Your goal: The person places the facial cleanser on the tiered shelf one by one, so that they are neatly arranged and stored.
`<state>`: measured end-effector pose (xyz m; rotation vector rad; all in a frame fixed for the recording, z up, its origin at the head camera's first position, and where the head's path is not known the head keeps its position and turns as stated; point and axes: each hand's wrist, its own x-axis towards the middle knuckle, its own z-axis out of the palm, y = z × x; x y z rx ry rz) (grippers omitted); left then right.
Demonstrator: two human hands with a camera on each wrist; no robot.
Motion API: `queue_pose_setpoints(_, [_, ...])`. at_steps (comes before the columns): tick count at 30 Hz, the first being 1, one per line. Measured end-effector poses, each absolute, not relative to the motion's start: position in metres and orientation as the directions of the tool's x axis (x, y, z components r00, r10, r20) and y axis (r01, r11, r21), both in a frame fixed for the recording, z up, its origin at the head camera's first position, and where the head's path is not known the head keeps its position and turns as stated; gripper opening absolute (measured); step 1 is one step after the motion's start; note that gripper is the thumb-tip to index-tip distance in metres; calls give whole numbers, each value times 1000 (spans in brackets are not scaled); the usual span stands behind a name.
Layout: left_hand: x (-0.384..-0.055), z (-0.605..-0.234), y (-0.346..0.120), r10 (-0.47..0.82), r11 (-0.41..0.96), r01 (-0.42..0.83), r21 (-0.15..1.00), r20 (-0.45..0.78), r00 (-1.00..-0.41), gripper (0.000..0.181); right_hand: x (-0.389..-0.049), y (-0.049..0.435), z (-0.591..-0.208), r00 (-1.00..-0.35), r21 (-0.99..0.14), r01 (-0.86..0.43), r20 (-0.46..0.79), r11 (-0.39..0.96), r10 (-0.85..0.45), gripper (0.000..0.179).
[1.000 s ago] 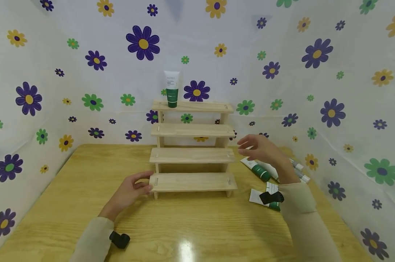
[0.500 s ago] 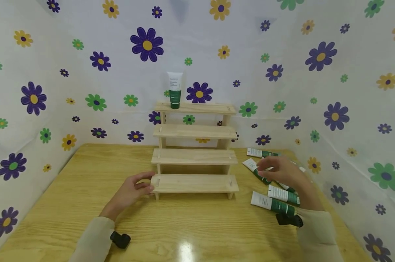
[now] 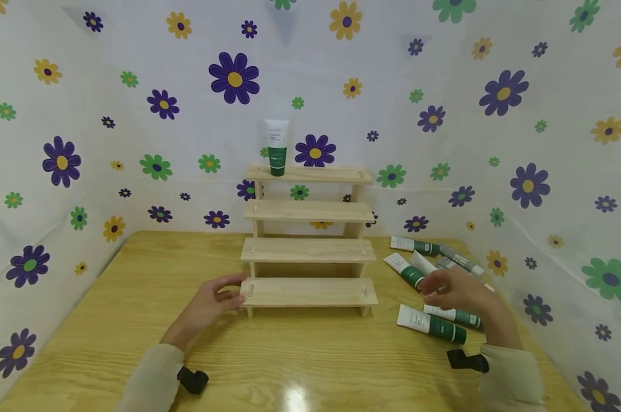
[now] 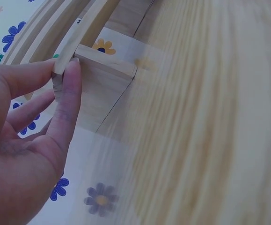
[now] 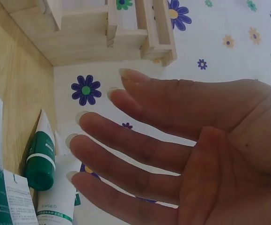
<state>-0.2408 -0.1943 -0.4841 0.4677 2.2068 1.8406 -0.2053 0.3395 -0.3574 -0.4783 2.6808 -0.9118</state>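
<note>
A four-tier wooden display rack [image 3: 307, 292] stands on the table, and my left hand [image 3: 215, 303] holds the left end of its lowest board. In the left wrist view, thumb and finger pinch that board end [image 4: 58, 79]. To the right, my right hand [image 3: 462, 293] hovers over several white-and-green squeeze tubes, its fingers loosely bent around nothing. Nearest to it are a tube [image 3: 404, 271] at its fingertips, one lying in front [image 3: 431, 324], and another partly hidden beneath the hand [image 3: 454, 316]. One tube [image 3: 277, 147] stands upright, cap down, on the rack's top tier.
More tubes lie farther back on the right, including a white-and-green one [image 3: 414, 245] and a grey one [image 3: 462, 258]. A flower-printed cloth [image 3: 315, 68] encloses the wooden table [image 3: 290, 360] at the back and sides.
My right hand has moved from beside the rack to the right and toward me, over the tubes, still holding nothing. My left hand stays on the lowest board. The head view has shifted slightly.
</note>
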Motion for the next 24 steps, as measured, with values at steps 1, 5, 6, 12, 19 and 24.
queue_pose_setpoints(1, [-241, -484, -195, 385, 159, 96, 983, 28, -923, 63, -206, 341, -358, -908, -626, -212, -157, 751, -388, 29])
queue_pose_setpoints(5, [-241, -484, -196, 379, 163, 96, 982, 27, -925, 64, -207, 346, -362, -903, -610, -186, -202, 770, -378, 30])
queue_pose_setpoints(6, [-241, -484, -196, 377, 165, 96, 982, 27, -926, 64, -208, 347, -363, -903, -605, -178, -214, 776, -373, 30])
queue_pose_setpoints(12, [-239, -484, -194, 380, 167, 101, 981, 31, -925, 65, -211, 353, -370, -910, -571, -129, -256, 811, -325, 28])
queue_pose_setpoints(19, [-237, -485, -193, 375, 170, 102, 980, 32, -927, 64, -216, 358, -378, -915, -539, -117, -268, 834, -301, 24])
queue_pose_setpoints(24, [-238, -485, -194, 376, 170, 99, 980, 28, -926, 65, -219, 361, -384, -917, -530, -123, -262, 839, -301, 22])
